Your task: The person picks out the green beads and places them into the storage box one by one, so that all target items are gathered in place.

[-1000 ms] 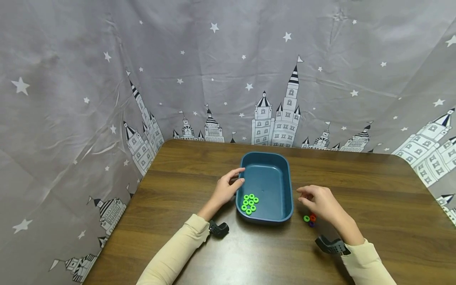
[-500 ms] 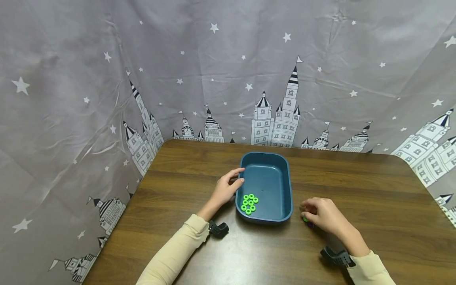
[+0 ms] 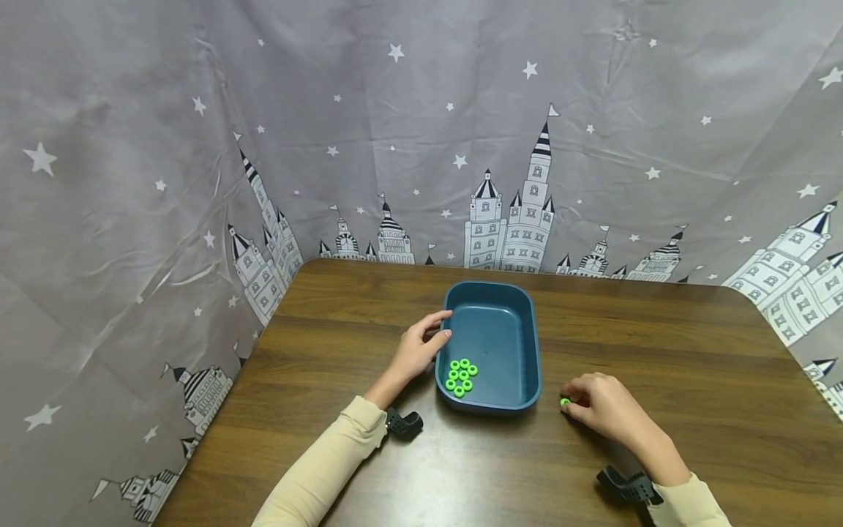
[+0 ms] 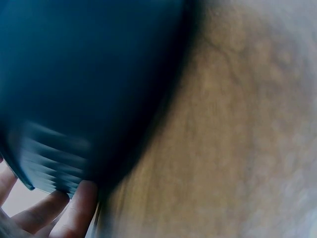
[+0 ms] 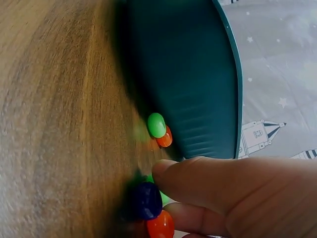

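A blue plastic tray (image 3: 490,351) stands on the table with several green rings (image 3: 463,375) in its near left corner. My left hand (image 3: 418,348) holds its left side, with thumb and forefinger tips over the rim and other fingers (image 4: 79,210) against the outer wall. Right of the tray, my right hand (image 3: 604,406) pinches a small green ring (image 3: 564,402) low at the table. The right wrist view shows a purple ring (image 5: 148,201) and an orange ring (image 5: 161,225) close to these fingers. Another green ring (image 5: 156,125) and orange ring (image 5: 165,136) appear nearer the tray.
The brown wooden table (image 3: 356,307) extends to both sides of the tray. Behind it and at the left hangs a grey curtain (image 3: 296,95) printed with castles and stars. Each wrist wears a black camera band (image 3: 626,484).
My right hand has come down toward me and its fingers have closed at the loose rings, covering most of them from the head view. The left hand and the tray have stayed put.
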{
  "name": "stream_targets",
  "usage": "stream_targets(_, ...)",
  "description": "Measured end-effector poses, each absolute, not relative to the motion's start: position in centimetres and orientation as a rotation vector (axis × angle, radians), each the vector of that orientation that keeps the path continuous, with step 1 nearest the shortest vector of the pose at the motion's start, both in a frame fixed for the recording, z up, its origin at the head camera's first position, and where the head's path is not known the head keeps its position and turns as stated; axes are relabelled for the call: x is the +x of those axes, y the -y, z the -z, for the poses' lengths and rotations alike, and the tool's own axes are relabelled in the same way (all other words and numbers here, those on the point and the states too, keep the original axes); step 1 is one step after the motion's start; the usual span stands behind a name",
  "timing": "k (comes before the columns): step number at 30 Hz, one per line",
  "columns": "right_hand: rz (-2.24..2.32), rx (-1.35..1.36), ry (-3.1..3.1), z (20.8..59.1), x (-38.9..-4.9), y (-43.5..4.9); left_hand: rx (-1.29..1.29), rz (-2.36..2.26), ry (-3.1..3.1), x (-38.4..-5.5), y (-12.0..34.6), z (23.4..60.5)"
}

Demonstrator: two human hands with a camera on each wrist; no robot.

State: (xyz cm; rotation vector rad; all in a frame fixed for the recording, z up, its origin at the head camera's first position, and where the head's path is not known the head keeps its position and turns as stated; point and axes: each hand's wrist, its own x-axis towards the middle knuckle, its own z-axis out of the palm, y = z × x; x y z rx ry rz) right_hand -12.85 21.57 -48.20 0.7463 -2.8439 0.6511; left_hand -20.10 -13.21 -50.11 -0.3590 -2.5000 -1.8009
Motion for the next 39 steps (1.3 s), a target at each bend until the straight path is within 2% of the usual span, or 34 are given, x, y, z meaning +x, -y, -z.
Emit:
stream_targets(21, -0.623, 0.789, 2.753, 49.2, -13.7, -20.3, -0.358, 1.797, 2.493, -20.1, 13.2, 50.3)
stream_targets(36, -0.615, 0.768, 2.8, 48.1, -14.4, -20.5, -0.355, 1.786, 2.509, -20.1, 13.3, 50.2)
stream_targets(39, -0.62, 0.761, 2.812, 47.6, -14.7, -20.5, -0.344, 1.808, 2.488, -19.3, 13.0, 49.0)
